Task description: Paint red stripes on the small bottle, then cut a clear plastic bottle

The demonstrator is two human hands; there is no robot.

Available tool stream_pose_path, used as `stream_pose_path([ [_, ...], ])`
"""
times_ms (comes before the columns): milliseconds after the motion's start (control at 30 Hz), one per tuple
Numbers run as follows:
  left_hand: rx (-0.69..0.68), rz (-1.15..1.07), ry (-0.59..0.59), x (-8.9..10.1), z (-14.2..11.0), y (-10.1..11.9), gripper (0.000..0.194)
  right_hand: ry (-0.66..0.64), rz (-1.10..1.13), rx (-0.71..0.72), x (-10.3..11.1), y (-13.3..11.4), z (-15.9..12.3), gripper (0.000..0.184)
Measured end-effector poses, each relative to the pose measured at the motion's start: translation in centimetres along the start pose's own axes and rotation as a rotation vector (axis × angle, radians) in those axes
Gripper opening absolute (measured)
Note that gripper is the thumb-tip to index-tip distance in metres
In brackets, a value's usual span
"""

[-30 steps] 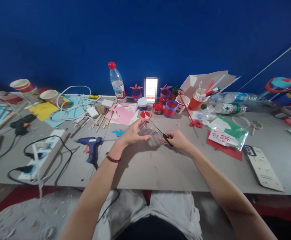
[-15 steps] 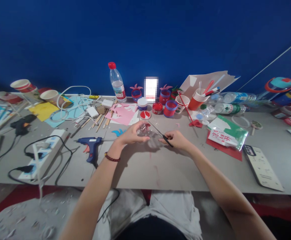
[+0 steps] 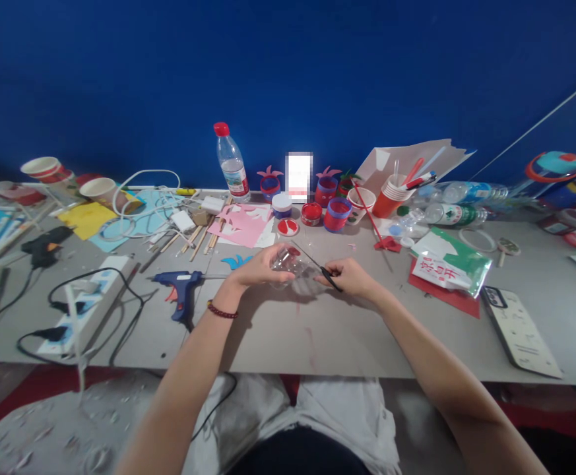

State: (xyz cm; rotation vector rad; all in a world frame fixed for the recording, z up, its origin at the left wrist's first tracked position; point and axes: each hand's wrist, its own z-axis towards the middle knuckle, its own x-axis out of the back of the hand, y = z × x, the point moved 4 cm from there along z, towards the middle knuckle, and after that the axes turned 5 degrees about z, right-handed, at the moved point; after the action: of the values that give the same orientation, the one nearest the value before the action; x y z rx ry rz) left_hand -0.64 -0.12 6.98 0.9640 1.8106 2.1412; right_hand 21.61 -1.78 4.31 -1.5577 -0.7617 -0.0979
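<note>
My left hand (image 3: pixel 260 265) is closed round a clear plastic bottle piece (image 3: pixel 290 262), held above the table in front of me. My right hand (image 3: pixel 348 277) grips black-handled scissors (image 3: pixel 331 277), whose blades point up and left at the right side of the plastic. From this angle I cannot tell whether the blades touch it. Just beyond lie a red-painted lid (image 3: pixel 288 227) and an open jar of red paint (image 3: pixel 311 213). Left of my left hand is a blue paper cutout (image 3: pixel 236 262).
A blue glue gun (image 3: pixel 183 290) and a white power strip (image 3: pixel 87 307) with loose cords lie on the left. Toward the back stand a water bottle (image 3: pixel 233 165) and an orange cup of pens (image 3: pixel 390 198). A phone (image 3: pixel 521 333) lies at the right.
The plastic piece has turned slightly in my left hand. My right hand and the scissors have barely shifted. Everything else stays where it was.
</note>
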Motion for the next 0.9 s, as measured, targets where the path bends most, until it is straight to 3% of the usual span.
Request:
stream_pose_path([
  [300,-0.005,-0.079,-0.049,0.08,-0.16,0.05,0.048,-0.004,-0.009,0.018,0.4,-0.24,-0.11,0.057],
  [400,-0.01,-0.122,-0.047,0.08,-0.07,-0.16,0.058,0.013,0.008,0.012,0.37,-0.17,-0.12,0.058],
  [567,0.05,-0.227,0.026,0.47,0.15,-0.83,0.074,0.076,0.054,-0.04,0.28,-0.03,-0.18,0.057],
  [800,0.087,-0.194,0.104,0.2,0.11,-0.38,0.059,0.121,0.072,-0.138,0.12,-0.07,-0.19,0.052],
  [900,0.116,-0.125,0.138,-0.2,0.21,-0.31,0.065,0.114,0.095,-0.159,-0.11,-0.2,-0.26,0.053],
])
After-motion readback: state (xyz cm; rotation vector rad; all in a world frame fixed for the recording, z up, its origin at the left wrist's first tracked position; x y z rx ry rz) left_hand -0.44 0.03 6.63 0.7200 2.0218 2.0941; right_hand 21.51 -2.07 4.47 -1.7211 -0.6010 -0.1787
